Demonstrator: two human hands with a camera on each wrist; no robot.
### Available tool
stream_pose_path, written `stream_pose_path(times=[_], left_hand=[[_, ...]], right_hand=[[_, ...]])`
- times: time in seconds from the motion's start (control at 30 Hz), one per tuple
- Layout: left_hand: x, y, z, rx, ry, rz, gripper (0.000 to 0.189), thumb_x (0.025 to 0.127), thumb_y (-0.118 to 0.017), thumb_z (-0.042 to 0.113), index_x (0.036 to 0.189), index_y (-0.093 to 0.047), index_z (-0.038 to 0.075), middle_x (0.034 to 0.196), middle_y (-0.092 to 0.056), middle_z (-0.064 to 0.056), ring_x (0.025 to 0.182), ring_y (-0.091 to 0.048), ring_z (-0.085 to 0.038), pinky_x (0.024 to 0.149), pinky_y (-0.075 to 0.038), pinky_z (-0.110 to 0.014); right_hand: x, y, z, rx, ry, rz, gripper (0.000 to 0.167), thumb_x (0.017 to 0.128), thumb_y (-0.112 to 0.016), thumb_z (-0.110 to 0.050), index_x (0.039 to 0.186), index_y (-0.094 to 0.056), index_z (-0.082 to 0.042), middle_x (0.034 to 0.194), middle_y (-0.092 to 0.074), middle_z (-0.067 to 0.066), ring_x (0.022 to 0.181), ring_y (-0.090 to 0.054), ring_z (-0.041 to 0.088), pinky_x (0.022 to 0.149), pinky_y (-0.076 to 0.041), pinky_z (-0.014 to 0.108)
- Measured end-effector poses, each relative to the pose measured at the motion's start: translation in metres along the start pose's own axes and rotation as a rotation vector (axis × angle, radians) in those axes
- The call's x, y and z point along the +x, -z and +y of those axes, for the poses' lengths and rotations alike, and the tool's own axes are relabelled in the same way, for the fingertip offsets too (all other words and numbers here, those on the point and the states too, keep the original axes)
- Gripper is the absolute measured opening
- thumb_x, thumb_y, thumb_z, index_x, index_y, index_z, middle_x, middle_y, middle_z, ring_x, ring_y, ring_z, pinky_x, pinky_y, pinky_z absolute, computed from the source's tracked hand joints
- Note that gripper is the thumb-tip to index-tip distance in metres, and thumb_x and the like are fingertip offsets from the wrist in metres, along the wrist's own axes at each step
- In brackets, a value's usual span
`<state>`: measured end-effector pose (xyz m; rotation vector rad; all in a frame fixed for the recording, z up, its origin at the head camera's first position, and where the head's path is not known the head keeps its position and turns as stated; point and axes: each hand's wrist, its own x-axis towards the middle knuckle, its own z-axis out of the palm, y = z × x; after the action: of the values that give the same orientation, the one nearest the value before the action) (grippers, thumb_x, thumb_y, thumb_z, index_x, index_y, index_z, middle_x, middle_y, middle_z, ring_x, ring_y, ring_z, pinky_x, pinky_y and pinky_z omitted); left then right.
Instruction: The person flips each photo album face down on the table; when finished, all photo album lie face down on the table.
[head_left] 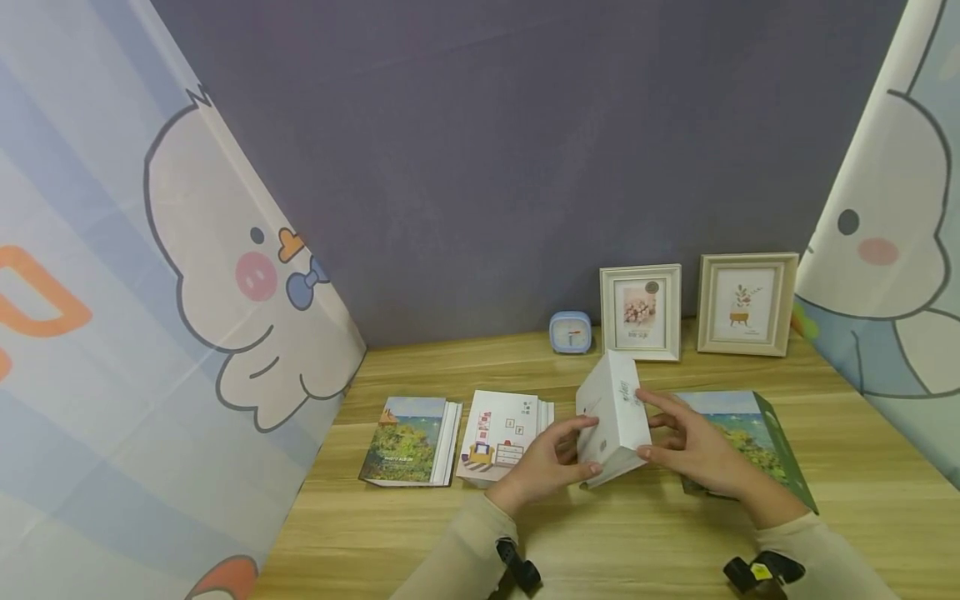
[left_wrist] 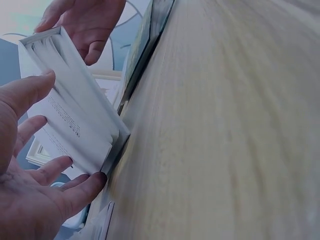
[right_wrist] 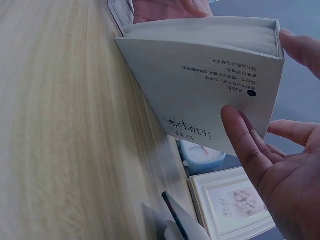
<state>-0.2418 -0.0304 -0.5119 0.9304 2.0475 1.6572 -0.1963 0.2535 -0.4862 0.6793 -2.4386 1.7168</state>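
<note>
A thick white photo album [head_left: 628,410] stands tilted between both hands, its lower edge at or just above the wooden table. My left hand [head_left: 546,463] grips its left side; the left wrist view shows that thumb by the page edges [left_wrist: 55,65] and the fingers along a cover. On the other side my right hand [head_left: 693,446] holds the album by its spine and cover, fingers spread in the right wrist view. Dark print marks the white cover [right_wrist: 200,95]. Partly behind the right hand lies a landscape-covered album [head_left: 738,442] with a green spine.
To the left lie a landscape photo album [head_left: 408,442] and a white album with a furniture drawing [head_left: 502,429]. Along the back of the table [head_left: 420,367] stand a small blue clock [head_left: 571,332] and two picture frames, one smaller [head_left: 640,312] and one larger [head_left: 747,304].
</note>
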Motion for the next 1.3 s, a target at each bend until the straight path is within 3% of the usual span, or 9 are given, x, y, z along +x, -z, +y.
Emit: stream_pose_path(times=[0.07, 0.23, 0.3, 0.37, 0.6, 0.83, 0.93, 1.13, 1.3], left_hand=[[0.0, 0.0, 0.0, 0.007, 0.006, -0.001, 0.064, 0.099, -0.074, 0.009, 0.157, -0.048, 0.019, 0.163, -0.035, -0.006, 0.15, -0.036, -0.036, 0.118, -0.039, -0.042], [0.0, -0.001, -0.001, 0.011, 0.01, 0.003, 0.061, 0.099, -0.074, 0.01, 0.155, -0.051, 0.018, 0.164, -0.034, -0.009, 0.15, -0.035, -0.033, 0.118, -0.039, -0.041], [0.0, -0.001, -0.001, 0.008, 0.008, 0.007, 0.06, 0.098, -0.075, 0.009, 0.154, -0.053, 0.017, 0.164, -0.034, -0.01, 0.151, -0.035, -0.03, 0.118, -0.038, -0.04], [0.0, -0.002, -0.003, 0.009, 0.005, 0.011, 0.06, 0.098, -0.076, 0.008, 0.153, -0.054, 0.017, 0.163, -0.034, -0.011, 0.151, -0.035, -0.028, 0.118, -0.038, -0.038], [0.0, -0.002, -0.003, -0.001, 0.024, 0.02, 0.057, 0.096, -0.077, 0.005, 0.149, -0.058, 0.015, 0.163, -0.034, -0.011, 0.149, -0.038, -0.027, 0.117, -0.04, -0.036], [0.0, -0.002, 0.004, 0.111, 0.081, 0.058, 0.055, 0.092, -0.083, 0.012, 0.144, -0.064, 0.017, 0.157, -0.042, -0.004, 0.144, -0.042, -0.018, 0.115, -0.042, -0.032], [0.0, -0.001, 0.007, 0.155, 0.092, 0.071, 0.055, 0.091, -0.085, 0.015, 0.143, -0.065, 0.017, 0.156, -0.045, -0.003, 0.143, -0.043, -0.016, 0.114, -0.043, -0.031], [0.0, 0.0, 0.009, 0.238, 0.091, 0.078, 0.056, 0.089, -0.087, 0.016, 0.141, -0.067, 0.013, 0.154, -0.047, -0.006, 0.142, -0.044, -0.017, 0.115, -0.042, -0.032], [-0.001, 0.001, 0.011, 0.341, 0.088, 0.083, 0.057, 0.088, -0.089, 0.019, 0.14, -0.068, 0.012, 0.152, -0.05, -0.006, 0.14, -0.048, -0.017, 0.114, -0.044, -0.031]], right_hand=[[0.0, 0.001, -0.001, -0.05, 0.019, 0.012, 0.079, 0.094, -0.081, -0.01, 0.16, -0.039, -0.001, 0.154, -0.037, 0.027, 0.116, -0.062, 0.008, 0.08, -0.064, 0.037], [-0.001, 0.003, -0.004, -0.116, 0.063, 0.021, 0.076, 0.092, -0.082, -0.008, 0.156, -0.042, 0.003, 0.15, -0.041, 0.024, 0.115, -0.066, 0.036, 0.085, -0.063, 0.046], [-0.001, 0.004, -0.005, -0.134, 0.079, 0.025, 0.075, 0.091, -0.083, -0.007, 0.154, -0.044, 0.006, 0.15, -0.042, 0.024, 0.115, -0.065, 0.042, 0.086, -0.062, 0.048], [-0.002, 0.005, -0.005, -0.153, 0.09, 0.031, 0.075, 0.09, -0.083, -0.007, 0.153, -0.045, 0.007, 0.152, -0.04, 0.024, 0.116, -0.065, 0.039, 0.088, -0.062, 0.047], [-0.003, 0.009, 0.0, -0.157, 0.119, 0.019, 0.076, 0.089, -0.085, -0.007, 0.153, -0.046, 0.007, 0.156, -0.035, 0.026, 0.121, -0.06, 0.008, 0.092, -0.061, 0.04], [-0.006, 0.014, 0.002, -0.168, 0.129, -0.016, 0.075, 0.09, -0.084, -0.007, 0.153, -0.047, 0.006, 0.155, -0.037, 0.026, 0.123, -0.057, 0.004, 0.094, -0.06, 0.041], [-0.006, 0.016, 0.004, -0.201, 0.123, -0.028, 0.075, 0.09, -0.085, -0.01, 0.154, -0.048, 0.003, 0.155, -0.039, 0.025, 0.125, -0.058, 0.011, 0.094, -0.06, 0.044], [-0.007, 0.016, 0.009, -0.29, 0.063, -0.037, 0.078, 0.089, -0.088, -0.024, 0.154, -0.051, -0.001, 0.158, -0.041, 0.023, 0.133, -0.053, 0.043, 0.096, -0.057, 0.051], [-0.009, 0.015, 0.011, -0.366, 0.017, -0.04, 0.081, 0.087, -0.088, -0.035, 0.153, -0.054, -0.006, 0.159, -0.044, 0.022, 0.133, -0.053, 0.048, 0.096, -0.057, 0.052]])
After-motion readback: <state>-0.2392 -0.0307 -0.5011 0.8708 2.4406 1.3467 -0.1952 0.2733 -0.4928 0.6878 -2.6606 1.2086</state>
